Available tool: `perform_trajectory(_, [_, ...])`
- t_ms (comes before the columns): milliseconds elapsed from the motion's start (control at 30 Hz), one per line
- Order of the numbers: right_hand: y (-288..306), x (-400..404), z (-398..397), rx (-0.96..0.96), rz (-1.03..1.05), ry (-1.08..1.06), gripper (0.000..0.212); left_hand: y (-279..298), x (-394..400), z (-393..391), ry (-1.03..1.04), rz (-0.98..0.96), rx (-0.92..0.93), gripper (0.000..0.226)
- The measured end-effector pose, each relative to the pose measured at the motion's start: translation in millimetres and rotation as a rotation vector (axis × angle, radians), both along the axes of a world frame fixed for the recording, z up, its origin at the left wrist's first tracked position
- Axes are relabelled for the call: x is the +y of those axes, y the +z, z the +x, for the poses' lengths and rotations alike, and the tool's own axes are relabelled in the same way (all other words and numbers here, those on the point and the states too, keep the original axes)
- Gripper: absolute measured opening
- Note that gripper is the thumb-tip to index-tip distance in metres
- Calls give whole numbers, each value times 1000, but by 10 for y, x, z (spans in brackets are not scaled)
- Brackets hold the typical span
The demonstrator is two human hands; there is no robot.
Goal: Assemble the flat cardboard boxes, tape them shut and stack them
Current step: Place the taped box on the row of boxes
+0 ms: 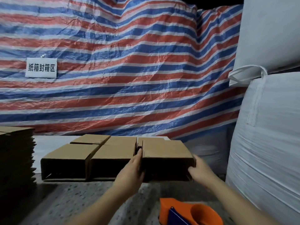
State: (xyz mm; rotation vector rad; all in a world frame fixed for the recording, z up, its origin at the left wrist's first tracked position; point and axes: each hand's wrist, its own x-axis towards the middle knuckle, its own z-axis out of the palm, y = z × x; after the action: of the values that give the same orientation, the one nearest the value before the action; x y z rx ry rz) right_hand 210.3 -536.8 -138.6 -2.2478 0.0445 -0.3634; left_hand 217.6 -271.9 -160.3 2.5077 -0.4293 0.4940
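Nearest, below the right hand (200, 170), an orange tape dispenser (188, 211) lies on the speckled worktop (84, 198), cut off by the frame edge. Both hands clasp a closed cardboard box (165, 153), the left hand (132, 169) flat on its left side, the right curled round its right corner. Left of them sit more boxes (68, 157); their contents are hidden. Far left, a stack of flat cartons (16, 156) is dim. Beyond hangs a striped tarp (121, 70).

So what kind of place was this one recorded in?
Probably a warehouse box-packing corner: a striped tarp with a sign as backdrop, big white bulk sacks on the right, a pile of flat cardboard on the left.
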Motion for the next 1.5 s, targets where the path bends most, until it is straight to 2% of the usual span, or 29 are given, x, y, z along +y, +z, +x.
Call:
perform_trajectory(67, [-171,-105,118,89,-122,73,56,-178,-44,106,122,179,-35,78])
perform_trajectory(133, [-301,-193,220,162,-270,116,54,-321,-91,188,183,286,-32,57])
perform_trajectory(200, [-378,-246,289,206,-395,135,52,-446,-121,233,192,290,-19,35])
perform_trajectory(300, [-405,-270,370,267,-491,151,51,-571,-98,303,169,261,-6,30])
perform_trajectory(467, [-452,-261,624,172,-534,121,71,-576,-47,471,223,275,-6,44])
perform_trajectory(533, [-464,-242,762,185,-550,112,63,-562,-36,536,262,260,-28,45])
perform_trajectory(700, [-401,-165,1067,287,-459,153,22,-512,-13,728,392,273,1,51])
perform_trajectory(1000, [-428,-65,1338,261,-456,125,17,-504,-7,1010,492,285,93,52])
perform_trajectory(1300, [-354,39,1249,305,-504,81,28,-483,24,1039,490,262,148,58])
perform_trajectory(1500, [-97,90,895,330,-594,-42,45,-359,28,762,383,256,105,56])
